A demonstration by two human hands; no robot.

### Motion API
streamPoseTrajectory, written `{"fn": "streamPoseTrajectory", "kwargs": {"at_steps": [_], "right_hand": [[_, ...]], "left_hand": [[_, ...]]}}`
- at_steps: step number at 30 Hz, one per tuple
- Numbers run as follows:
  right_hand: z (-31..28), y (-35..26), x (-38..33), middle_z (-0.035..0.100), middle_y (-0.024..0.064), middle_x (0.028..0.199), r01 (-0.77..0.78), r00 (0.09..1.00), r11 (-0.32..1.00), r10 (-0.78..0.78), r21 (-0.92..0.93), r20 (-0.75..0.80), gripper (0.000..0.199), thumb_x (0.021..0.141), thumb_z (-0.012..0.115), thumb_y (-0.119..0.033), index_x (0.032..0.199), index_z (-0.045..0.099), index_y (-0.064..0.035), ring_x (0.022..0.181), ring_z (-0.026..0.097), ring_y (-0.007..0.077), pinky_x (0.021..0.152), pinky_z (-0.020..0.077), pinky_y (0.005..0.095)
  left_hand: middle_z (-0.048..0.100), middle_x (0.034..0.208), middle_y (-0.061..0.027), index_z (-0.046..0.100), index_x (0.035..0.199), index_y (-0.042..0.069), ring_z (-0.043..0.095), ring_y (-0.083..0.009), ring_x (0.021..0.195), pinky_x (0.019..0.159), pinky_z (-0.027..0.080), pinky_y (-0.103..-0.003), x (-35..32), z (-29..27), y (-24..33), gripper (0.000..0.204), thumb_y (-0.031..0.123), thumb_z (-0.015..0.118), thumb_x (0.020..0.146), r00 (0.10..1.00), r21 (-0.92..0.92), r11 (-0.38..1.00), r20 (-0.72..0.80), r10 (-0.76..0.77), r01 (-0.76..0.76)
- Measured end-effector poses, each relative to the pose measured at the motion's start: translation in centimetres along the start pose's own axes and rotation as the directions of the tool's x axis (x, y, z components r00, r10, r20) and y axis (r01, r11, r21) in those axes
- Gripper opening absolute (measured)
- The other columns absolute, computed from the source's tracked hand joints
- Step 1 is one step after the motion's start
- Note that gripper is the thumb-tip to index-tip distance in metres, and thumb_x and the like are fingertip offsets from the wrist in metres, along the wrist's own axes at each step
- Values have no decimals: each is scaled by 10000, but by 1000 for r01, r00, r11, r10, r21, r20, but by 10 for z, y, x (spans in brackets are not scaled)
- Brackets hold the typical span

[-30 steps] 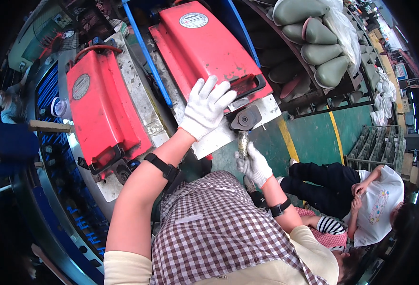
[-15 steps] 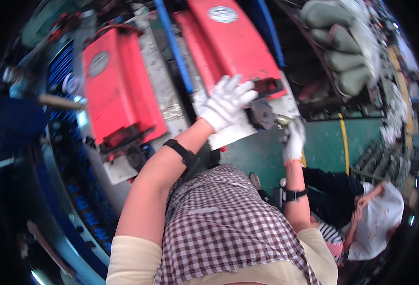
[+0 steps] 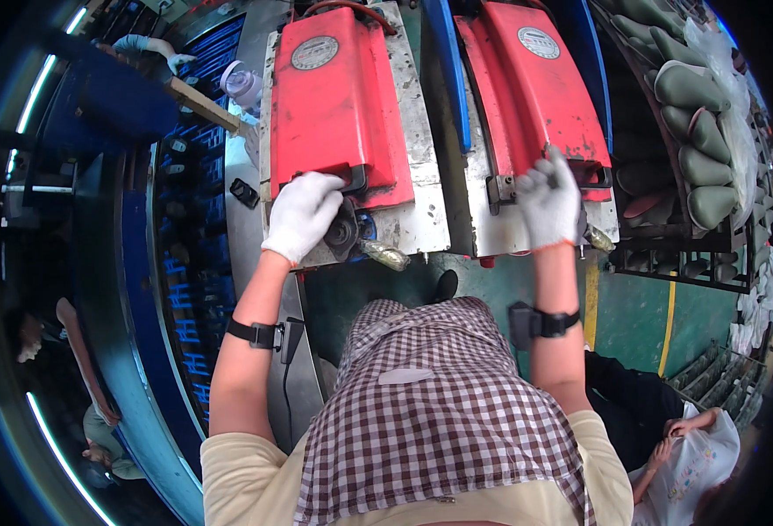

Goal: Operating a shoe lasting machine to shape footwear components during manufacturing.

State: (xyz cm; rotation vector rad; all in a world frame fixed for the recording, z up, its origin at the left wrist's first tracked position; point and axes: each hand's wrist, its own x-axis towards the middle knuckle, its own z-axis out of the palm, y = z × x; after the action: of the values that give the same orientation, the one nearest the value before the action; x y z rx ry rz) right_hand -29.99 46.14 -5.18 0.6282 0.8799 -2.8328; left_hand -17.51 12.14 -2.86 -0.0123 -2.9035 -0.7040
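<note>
Two machines with red covers stand side by side in front of me. My left hand (image 3: 305, 215), in a white glove, is at the front of the left red cover (image 3: 329, 114), with its fingers closed around the black handle (image 3: 356, 180), partly hidden by the glove. Beside it are a round black knob (image 3: 342, 232) and a shiny wrapped lever (image 3: 384, 255). My right hand (image 3: 548, 200), also gloved, is over the front of the right red cover (image 3: 540, 92). Its bent fingers are smeared by motion, and whether they hold anything is unclear. Another wrapped lever (image 3: 600, 238) sticks out beside it.
Blue upright panels (image 3: 447, 74) flank the right machine. Grey-green boot-like shapes (image 3: 693, 92) fill a rack at the right. A wooden-handled tool (image 3: 202, 105) and a pale round container (image 3: 242, 85) are at the left. Another person (image 3: 680, 456) is at the lower right.
My left hand has gone from the right machine to the left machine's handle. My right hand has left the wrapped lever and risen over the right cover's front. The view has swung left.
</note>
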Motion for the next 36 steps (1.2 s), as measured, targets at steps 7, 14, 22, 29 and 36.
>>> {"fn": "streamPoseTrajectory", "kwargs": {"at_steps": [7, 14, 22, 29, 36], "right_hand": [[34, 165, -35, 566, -12, 753, 0, 893, 802, 269, -597, 361, 129, 1009, 603, -223, 1050, 605, -101, 592, 504, 80, 517, 410, 250], [11, 212, -76, 660, 134, 848, 506, 819, 129, 240, -853, 522, 191, 971, 642, -237, 998, 591, -55, 818, 658, 252, 762, 513, 382], [6, 194, -95, 718, 175, 1111, 569, 803, -370, 443, -735, 399, 524, 817, 753, -363, 1227, 607, -70, 1021, 688, 378, 888, 546, 431], [7, 197, -93, 731, 175, 1060, 529, 815, -293, 436, -796, 382, 463, 809, 738, -346, 1177, 648, -79, 1002, 696, 363, 880, 552, 414], [6, 198, -95, 731, 177, 1018, 528, 825, -318, 411, -788, 388, 434, 802, 739, -370, 1128, 666, -92, 968, 701, 365, 857, 556, 430]], "left_hand": [[710, 863, -163, 695, 935, 106, 690, -353, 877, 771, 518, -472, 26, 5, -9, 465, 557, 589, 894, 902, 201, 975, 396, -171, 96], [737, 1043, -151, 752, 1037, 129, 704, -327, 990, 874, 529, -435, 34, -8, -11, 582, 651, 585, 842, 849, 118, 987, 505, -157, 112], [732, 1118, -138, 757, 1119, 143, 697, -319, 1047, 923, 524, -429, 40, -10, -14, 593, 603, 634, 766, 790, 100, 977, 575, -213, 190], [737, 1101, -140, 750, 1131, 125, 696, -319, 1050, 928, 517, -427, 42, -8, -18, 624, 614, 647, 757, 780, 77, 979, 595, -196, 187], [732, 1096, -157, 746, 1117, 112, 698, -325, 1039, 928, 518, -428, 42, -9, -18, 613, 603, 641, 766, 758, 74, 978, 622, -198, 195]]}}
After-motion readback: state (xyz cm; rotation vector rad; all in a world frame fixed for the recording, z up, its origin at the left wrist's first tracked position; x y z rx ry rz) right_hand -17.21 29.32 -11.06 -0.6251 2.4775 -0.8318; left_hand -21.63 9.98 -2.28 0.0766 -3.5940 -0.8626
